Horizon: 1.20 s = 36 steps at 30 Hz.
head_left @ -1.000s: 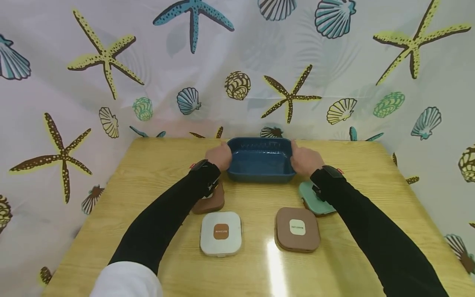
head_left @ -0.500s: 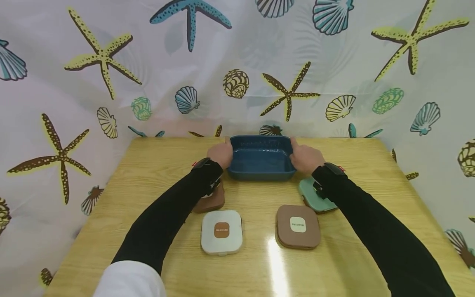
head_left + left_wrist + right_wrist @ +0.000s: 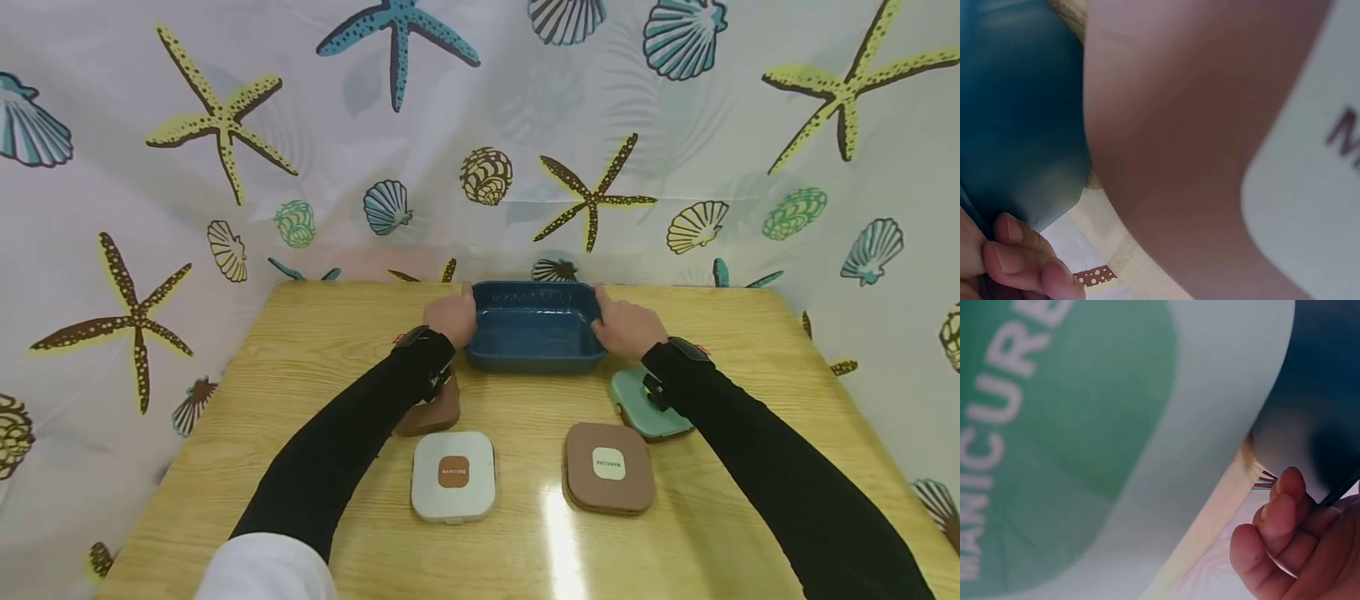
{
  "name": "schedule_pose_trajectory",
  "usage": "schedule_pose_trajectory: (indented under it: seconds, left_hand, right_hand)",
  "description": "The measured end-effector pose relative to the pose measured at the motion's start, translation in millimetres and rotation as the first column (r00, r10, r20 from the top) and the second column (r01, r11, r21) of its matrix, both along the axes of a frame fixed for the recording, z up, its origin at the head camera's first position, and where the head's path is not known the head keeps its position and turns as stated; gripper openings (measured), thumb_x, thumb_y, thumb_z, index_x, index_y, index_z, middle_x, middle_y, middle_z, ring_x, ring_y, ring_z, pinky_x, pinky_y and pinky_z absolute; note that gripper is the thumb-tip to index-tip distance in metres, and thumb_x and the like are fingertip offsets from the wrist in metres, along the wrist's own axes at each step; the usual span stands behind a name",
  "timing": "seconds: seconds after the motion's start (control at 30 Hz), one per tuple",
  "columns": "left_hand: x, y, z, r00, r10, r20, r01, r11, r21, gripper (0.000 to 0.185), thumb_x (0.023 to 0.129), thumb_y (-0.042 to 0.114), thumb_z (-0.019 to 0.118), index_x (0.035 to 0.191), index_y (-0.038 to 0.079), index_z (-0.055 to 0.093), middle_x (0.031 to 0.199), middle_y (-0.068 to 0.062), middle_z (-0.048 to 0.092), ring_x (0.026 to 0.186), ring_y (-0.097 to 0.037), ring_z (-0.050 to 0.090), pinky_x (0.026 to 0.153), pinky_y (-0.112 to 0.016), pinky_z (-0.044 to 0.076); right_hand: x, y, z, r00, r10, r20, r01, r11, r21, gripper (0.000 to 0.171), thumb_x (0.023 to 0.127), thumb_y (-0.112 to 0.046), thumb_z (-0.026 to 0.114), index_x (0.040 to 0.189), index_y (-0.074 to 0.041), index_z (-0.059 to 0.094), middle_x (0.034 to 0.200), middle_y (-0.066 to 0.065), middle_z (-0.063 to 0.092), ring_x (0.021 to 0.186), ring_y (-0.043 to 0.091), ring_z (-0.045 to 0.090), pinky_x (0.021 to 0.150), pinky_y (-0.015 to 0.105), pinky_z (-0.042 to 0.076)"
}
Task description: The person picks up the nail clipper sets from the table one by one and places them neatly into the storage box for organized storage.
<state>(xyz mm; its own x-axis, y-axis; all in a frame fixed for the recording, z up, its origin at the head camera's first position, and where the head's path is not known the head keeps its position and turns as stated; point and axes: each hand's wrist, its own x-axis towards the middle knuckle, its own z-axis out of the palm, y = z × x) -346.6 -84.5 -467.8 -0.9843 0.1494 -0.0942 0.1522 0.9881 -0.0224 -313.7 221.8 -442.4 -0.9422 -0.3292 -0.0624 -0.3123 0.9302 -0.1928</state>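
A deep blue rectangular dish [image 3: 536, 365] sits at the far middle of the wooden table. My left hand [image 3: 452, 319] grips its left end and my right hand [image 3: 632, 327] its right end, thumbs along the rim. In the left wrist view, curled fingers [image 3: 1013, 259] meet the dish's edge; the right wrist view shows fingers [image 3: 1279, 519] bent at the opposite edge. Beneath my left wrist lies a brown case [image 3: 442, 408], partly hidden by the sleeve. A green case [image 3: 645, 408] lies under my right wrist, also partly covered.
Nearer on the table [image 3: 517, 542] lie a white case [image 3: 453, 500] with a brown label and a pinkish-brown case [image 3: 609, 492] with a pale label, both square with rounded corners. A cloth [image 3: 420, 150] printed with starfish and shells hangs behind the table and along its sides.
The head view has shifted slightly. Both hands keep hold of the dish, which stays in the same place among the cases.
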Motion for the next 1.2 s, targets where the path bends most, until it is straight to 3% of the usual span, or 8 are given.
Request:
schedule_pose_trajectory:
  seconds: [0.07,0.1,0.3,0.33,0.5,0.57,0.7,1.2]
  left_hand:
    - [17.8,3,24.6,0.999,0.008,0.032,-0.008,1.000,0.012,0.068,0.107,0.026,0.053,0.163,0.010,0.017,0.064,-0.004,0.050,0.052,-0.017,0.038,0.056,-0.036,0.030]
    - [20.7,2,27.1,1.000,0.000,0.021,-0.001,1.000,0.019,0.067,0.107,0.027,0.053,0.162,0.010,0.020,0.063,-0.003,0.050,0.051,-0.017,0.039,0.055,-0.035,0.030]
    - [14.6,2,18.6,1.000,-0.016,-0.006,0.017,1.000,0.023,0.065,0.107,0.028,0.051,0.161,0.009,0.022,0.062,-0.004,0.051,0.049,-0.016,0.038,0.053,-0.037,0.029]
    - [6.0,0,4.4,0.998,-0.037,-0.045,0.037,0.999,0.002,0.064,0.109,0.031,0.046,0.162,0.008,0.020,0.060,-0.002,0.047,0.048,-0.016,0.033,0.052,-0.037,0.027]
    - [-4.6,1,-6.2,1.000,0.005,0.025,-0.004,1.000,-0.021,0.067,0.109,0.031,0.044,0.163,0.007,0.011,0.065,-0.004,0.053,0.052,-0.018,0.037,0.055,-0.038,0.027]
    - [3.1,5,9.2,0.995,0.042,0.086,-0.042,0.999,-0.006,0.068,0.108,0.028,0.048,0.162,0.006,0.014,0.071,-0.007,0.059,0.055,-0.020,0.046,0.056,-0.038,0.033]
    - [17.8,5,23.9,0.997,0.040,0.071,-0.042,0.999,0.015,0.062,0.108,0.028,0.049,0.158,0.001,0.026,0.073,-0.007,0.062,0.060,-0.021,0.058,0.059,-0.037,0.046]
    - [18.9,6,29.1,0.993,0.052,0.108,-0.058,0.997,0.057,0.060,0.108,0.027,0.048,0.156,-0.004,0.026,0.084,-0.010,0.069,0.073,-0.023,0.068,0.073,-0.039,0.057]
  right_hand:
    - [0.1,0,-0.6,1.000,-0.005,0.000,0.005,1.000,-0.009,0.065,0.106,-0.023,0.044,0.160,-0.001,0.017,0.056,0.003,0.044,0.045,0.017,0.032,0.047,0.034,0.020]
    - [0.0,1,-0.9,1.000,-0.009,0.001,0.009,1.000,-0.010,0.065,0.105,-0.023,0.044,0.160,-0.002,0.017,0.056,0.003,0.045,0.046,0.017,0.033,0.047,0.034,0.021]
    - [0.7,1,-0.2,1.000,-0.018,0.018,0.018,1.000,-0.015,0.065,0.105,-0.019,0.043,0.161,-0.002,0.016,0.056,0.003,0.044,0.045,0.017,0.034,0.047,0.034,0.023]
    - [1.3,2,-0.2,1.000,-0.019,0.021,0.019,1.000,-0.019,0.065,0.105,-0.018,0.043,0.161,-0.002,0.015,0.056,0.003,0.044,0.045,0.018,0.034,0.047,0.034,0.023]
    - [4.2,1,0.2,0.999,-0.030,0.022,0.031,0.999,-0.015,0.064,0.105,-0.018,0.043,0.161,-0.003,0.015,0.057,0.004,0.044,0.046,0.018,0.034,0.047,0.035,0.023]
    - [4.9,1,0.3,0.999,-0.029,0.016,0.029,1.000,-0.004,0.064,0.105,-0.019,0.043,0.161,-0.004,0.016,0.058,0.004,0.044,0.047,0.018,0.033,0.048,0.035,0.022]
    - [4.8,1,-0.5,1.000,-0.025,0.008,0.025,1.000,0.005,0.064,0.106,-0.020,0.043,0.161,-0.003,0.016,0.057,0.003,0.043,0.047,0.018,0.031,0.048,0.036,0.019]
    - [3.1,4,1.0,0.999,-0.020,0.029,0.020,1.000,-0.007,0.065,0.107,-0.028,0.045,0.161,-0.005,0.017,0.062,0.006,0.050,0.050,0.020,0.039,0.050,0.037,0.025]
